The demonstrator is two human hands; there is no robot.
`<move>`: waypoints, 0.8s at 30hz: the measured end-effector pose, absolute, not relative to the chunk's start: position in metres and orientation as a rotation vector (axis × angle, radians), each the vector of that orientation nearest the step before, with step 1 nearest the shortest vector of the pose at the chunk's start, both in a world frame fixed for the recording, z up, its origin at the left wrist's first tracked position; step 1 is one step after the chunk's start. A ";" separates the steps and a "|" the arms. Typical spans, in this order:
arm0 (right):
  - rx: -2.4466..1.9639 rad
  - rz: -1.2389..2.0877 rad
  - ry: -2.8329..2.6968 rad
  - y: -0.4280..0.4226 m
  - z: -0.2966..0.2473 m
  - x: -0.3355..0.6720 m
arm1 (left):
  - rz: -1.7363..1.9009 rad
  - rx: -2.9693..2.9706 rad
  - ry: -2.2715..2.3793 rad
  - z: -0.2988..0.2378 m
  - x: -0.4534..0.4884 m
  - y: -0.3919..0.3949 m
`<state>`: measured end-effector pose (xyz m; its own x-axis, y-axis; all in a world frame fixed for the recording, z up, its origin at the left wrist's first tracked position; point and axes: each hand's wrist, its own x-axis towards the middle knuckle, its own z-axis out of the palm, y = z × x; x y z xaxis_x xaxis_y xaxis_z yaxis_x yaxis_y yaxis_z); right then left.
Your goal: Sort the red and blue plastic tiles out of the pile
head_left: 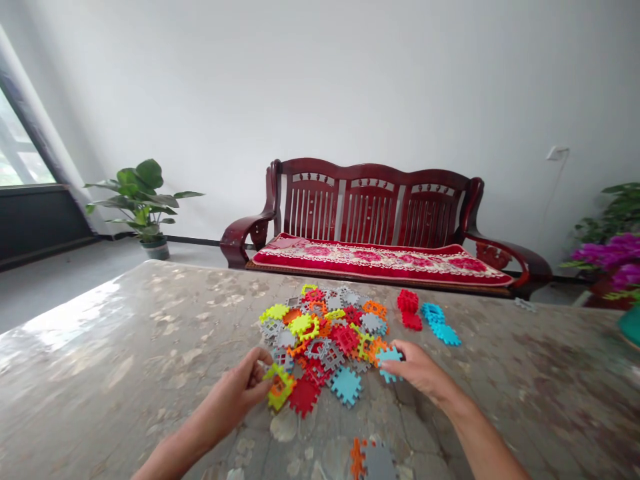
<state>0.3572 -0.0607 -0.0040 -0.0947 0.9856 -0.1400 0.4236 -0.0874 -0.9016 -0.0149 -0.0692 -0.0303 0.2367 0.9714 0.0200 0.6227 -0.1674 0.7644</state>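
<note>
A heap of interlocking plastic tiles in red, grey, orange, yellow-green and blue lies on the table, many of them overlapping. At the heap's near left edge, my left hand has its fingers curled and closed at the edge of a yellow-green tile. My right hand pinches a light blue tile at the heap's right side, thumb on top. Between the hands lie a dark red tile and another light blue tile.
Right of the heap are red tiles and blue tiles in small groups. A grey tile with an orange one lies near me on the patterned table. Beyond stands a wooden bench; purple flowers are at right.
</note>
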 end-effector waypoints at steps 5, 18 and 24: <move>-1.457 1.176 -1.462 -0.033 0.012 0.336 | 0.795 1.790 1.371 -0.028 -0.003 -0.053; -1.655 0.801 -1.672 -0.042 -0.006 0.341 | 0.764 2.053 1.272 0.001 0.046 -0.085; -1.742 0.971 -2.014 -0.110 0.003 0.336 | 0.310 2.391 0.909 -0.024 0.090 -0.130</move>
